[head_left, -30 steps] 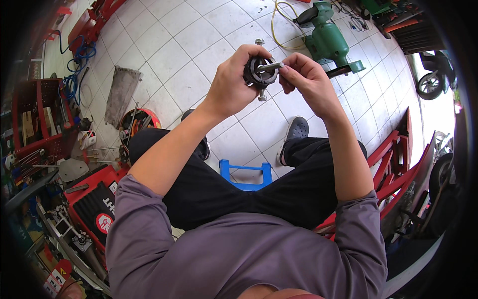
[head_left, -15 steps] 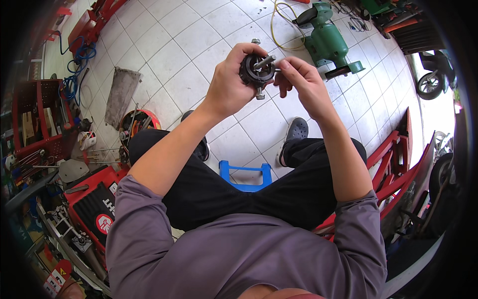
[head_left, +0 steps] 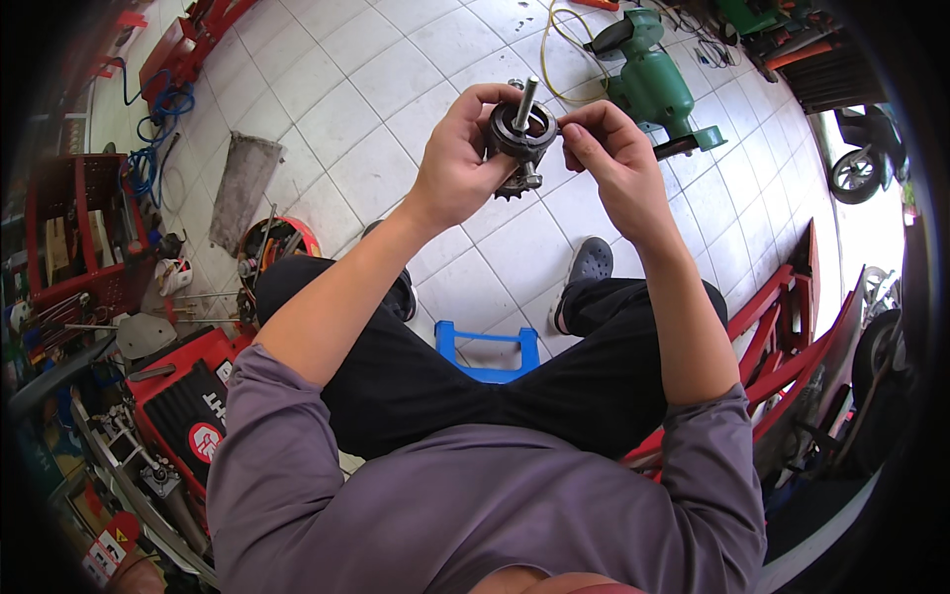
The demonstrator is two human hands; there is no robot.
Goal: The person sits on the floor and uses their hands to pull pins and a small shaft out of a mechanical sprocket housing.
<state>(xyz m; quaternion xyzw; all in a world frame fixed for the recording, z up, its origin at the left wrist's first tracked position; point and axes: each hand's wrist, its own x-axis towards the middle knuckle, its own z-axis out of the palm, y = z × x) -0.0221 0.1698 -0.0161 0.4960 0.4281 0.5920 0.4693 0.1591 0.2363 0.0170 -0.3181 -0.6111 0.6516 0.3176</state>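
My left hand (head_left: pixel 457 163) is wrapped round a dark, ring-shaped metal part (head_left: pixel 522 148) held above the floor between my knees. A bright steel rod (head_left: pixel 527 102) stands up out of its middle, tilted a little to the right. On the lower side of the part show a bolt head (head_left: pixel 532 182) and a toothed edge like a small sprocket. At the part's right side is my right hand (head_left: pixel 612 148), its thumb and forefinger pinched together at the rim. Whatever lies between those fingertips is too small to make out.
A blue step stool (head_left: pixel 487 371) stands between my legs on white tiles. Ahead right lies a green bench grinder (head_left: pixel 655 87) with a yellow cable (head_left: pixel 546 59). To the left are a grey slab (head_left: pixel 244 188), a round red tool container (head_left: pixel 307 234) and a red toolbox (head_left: pixel 173 406). Red metal frames (head_left: pixel 782 327) stand at right.
My left hand has tipped the metal part, so the rod points more upward and the toothed edge shows below. My right hand has shifted slightly right, its fingers still at the part's side.
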